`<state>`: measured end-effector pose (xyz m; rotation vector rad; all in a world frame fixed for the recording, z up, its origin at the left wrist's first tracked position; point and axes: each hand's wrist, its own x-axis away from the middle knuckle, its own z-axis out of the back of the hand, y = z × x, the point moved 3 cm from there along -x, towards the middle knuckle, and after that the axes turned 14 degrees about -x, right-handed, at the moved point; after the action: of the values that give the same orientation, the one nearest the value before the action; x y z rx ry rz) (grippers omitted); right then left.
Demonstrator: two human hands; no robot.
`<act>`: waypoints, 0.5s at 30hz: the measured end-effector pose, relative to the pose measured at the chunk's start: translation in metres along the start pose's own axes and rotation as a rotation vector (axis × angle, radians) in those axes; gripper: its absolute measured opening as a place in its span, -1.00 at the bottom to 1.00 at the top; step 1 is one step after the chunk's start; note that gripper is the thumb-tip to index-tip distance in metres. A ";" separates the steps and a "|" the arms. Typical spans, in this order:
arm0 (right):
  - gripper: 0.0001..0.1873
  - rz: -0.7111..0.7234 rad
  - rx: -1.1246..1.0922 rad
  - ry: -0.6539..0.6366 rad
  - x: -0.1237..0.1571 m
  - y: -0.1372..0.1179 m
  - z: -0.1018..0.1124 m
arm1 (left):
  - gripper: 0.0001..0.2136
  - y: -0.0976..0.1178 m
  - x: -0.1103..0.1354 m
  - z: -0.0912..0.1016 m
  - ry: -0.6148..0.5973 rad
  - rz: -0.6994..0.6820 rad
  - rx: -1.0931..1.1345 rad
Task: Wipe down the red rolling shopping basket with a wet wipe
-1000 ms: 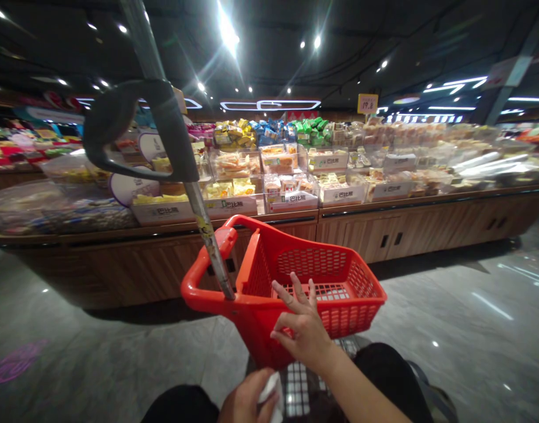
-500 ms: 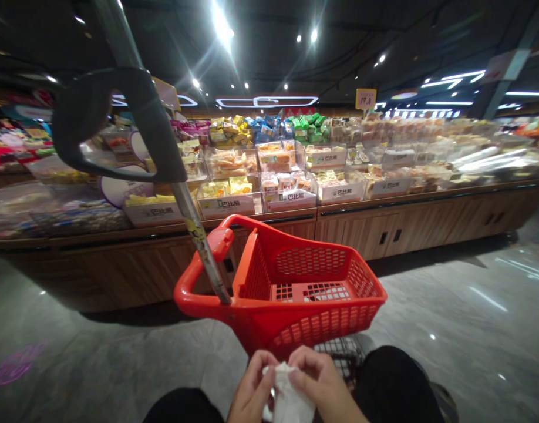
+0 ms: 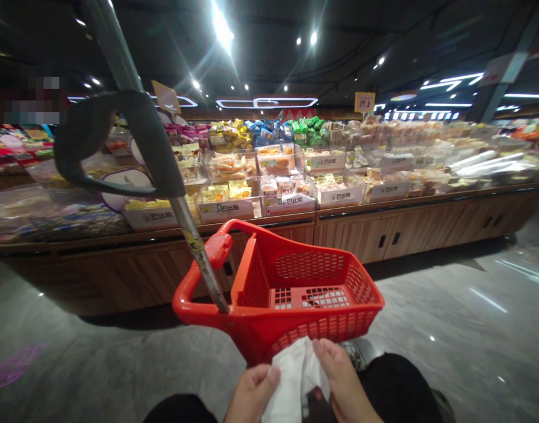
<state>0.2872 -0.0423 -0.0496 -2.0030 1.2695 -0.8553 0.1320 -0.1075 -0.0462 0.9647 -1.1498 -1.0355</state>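
Observation:
A crumpled white tissue (image 3: 291,373) is stretched between my two hands at the bottom centre. My left hand (image 3: 253,392) pinches its left edge between thumb and fingers. On the other side, my right hand (image 3: 341,377) grips the upper right edge. The sheet hangs in folds, and its lower end runs out of view. Just beyond the hands stands a red shopping cart (image 3: 252,314) with a perforated basket; the tissue's top overlaps its near side in the picture.
A metal pole with a dark grey handle (image 3: 159,141) rises at the cart's left end. Behind it runs a wooden display counter (image 3: 357,232) with clear bins of packaged food. My dark-clothed knees flank my hands. Grey floor tiles (image 3: 463,317) reflect the lights.
The tissue was bunched between closely held hands and is now spread wider and raised. My right hand has moved right and slightly up; my left has moved slightly left and down.

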 end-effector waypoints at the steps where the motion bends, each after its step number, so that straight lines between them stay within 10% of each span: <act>1: -0.49 0.015 0.014 0.007 0.000 -0.003 0.000 | -0.54 0.001 -0.002 0.002 0.045 -0.003 -0.033; 7: -0.47 0.089 0.041 -0.089 0.005 -0.016 -0.011 | -0.57 0.020 -0.007 -0.009 -0.008 -0.169 -0.125; 12: -0.45 -0.060 0.092 -0.191 -0.001 -0.030 -0.008 | -0.59 0.021 0.002 -0.009 -0.099 -0.022 0.015; 15: -0.52 0.097 0.395 -0.157 -0.009 -0.048 0.004 | -0.60 0.022 0.011 0.005 -0.068 0.043 0.168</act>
<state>0.3128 -0.0161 -0.0173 -1.6473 1.0101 -0.8117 0.1312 -0.1130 -0.0215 1.0382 -1.3244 -0.9546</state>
